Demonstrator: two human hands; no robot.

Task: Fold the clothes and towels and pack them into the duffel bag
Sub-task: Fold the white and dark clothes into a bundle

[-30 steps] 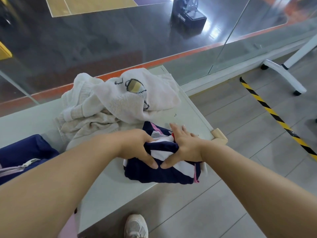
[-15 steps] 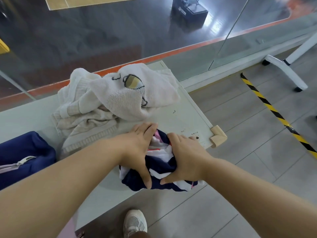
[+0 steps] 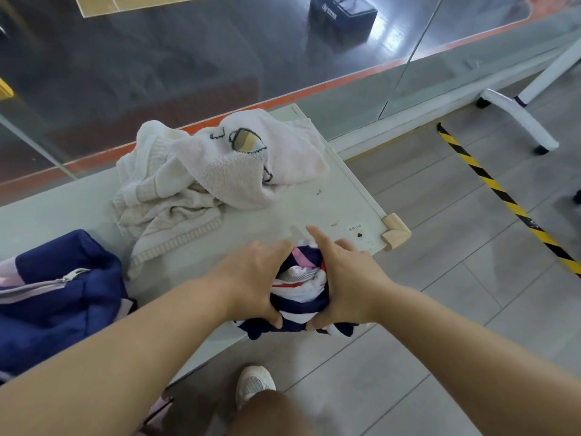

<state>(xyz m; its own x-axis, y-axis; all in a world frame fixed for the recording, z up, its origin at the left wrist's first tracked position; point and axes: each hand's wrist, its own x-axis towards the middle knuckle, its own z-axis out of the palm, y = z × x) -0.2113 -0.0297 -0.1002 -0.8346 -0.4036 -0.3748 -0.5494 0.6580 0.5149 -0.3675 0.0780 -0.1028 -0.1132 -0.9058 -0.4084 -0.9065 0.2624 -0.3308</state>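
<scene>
A navy and white striped garment (image 3: pixel 300 291) with pink and red stripes is bunched into a tight bundle at the front edge of the pale table (image 3: pixel 330 212). My left hand (image 3: pixel 254 278) clasps its left side and my right hand (image 3: pixel 349 278) clasps its right side, squeezing it between them. The navy duffel bag (image 3: pixel 59 297) lies at the left of the table with its zipper showing. A white towel (image 3: pixel 248 165) with an embroidered face lies crumpled at the back over a cream knit garment (image 3: pixel 163 215).
A glass wall (image 3: pixel 220 58) runs right behind the table. A wooden corner guard (image 3: pixel 394 232) caps the table's right front corner. Yellow-black tape (image 3: pixel 503 196) crosses the grey floor, and a white wheeled frame leg (image 3: pixel 518 121) stands at the far right. My shoe (image 3: pixel 254 385) is below the table edge.
Both hands have closed in on the striped garment, squeezing it from a flatter fold into a tighter, narrower bundle. The towel pile and the bag have not been touched.
</scene>
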